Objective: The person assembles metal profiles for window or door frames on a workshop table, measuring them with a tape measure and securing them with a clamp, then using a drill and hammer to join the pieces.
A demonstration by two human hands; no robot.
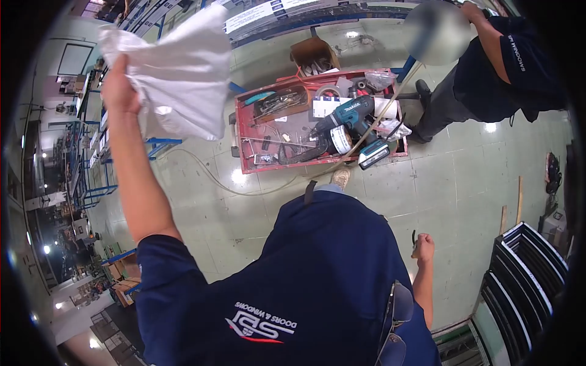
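Left hand [120,91]: fingers closed on the bunched edge of a white sheet [183,79], possibly a sack; limp, creased, slightly glossy, roughly rectangular, held up to the left of the red tray. Right hand [425,247]: lowered, fingers curled around a small dark-and-yellowish object [415,245] with a hooked tip; kind not discernible. Step in hand, by judgement: holding the sheet aloft; any next move calls for a firm grasp, the material being floppy. Below and ahead: red tray [262,167], rectangular, scuffed, standing on glossy pale floor tiles [244,219]; contents include a teal-and-black cordless drill [354,111] of hard plastic, a ring-shaped tape roll [328,91] and a cylindrical container [341,139] with a white label. Beyond: open cardboard box [314,52], brown; translucent hose [256,194], thin, looped; co-worker [500,67] in dark clothing, at right.
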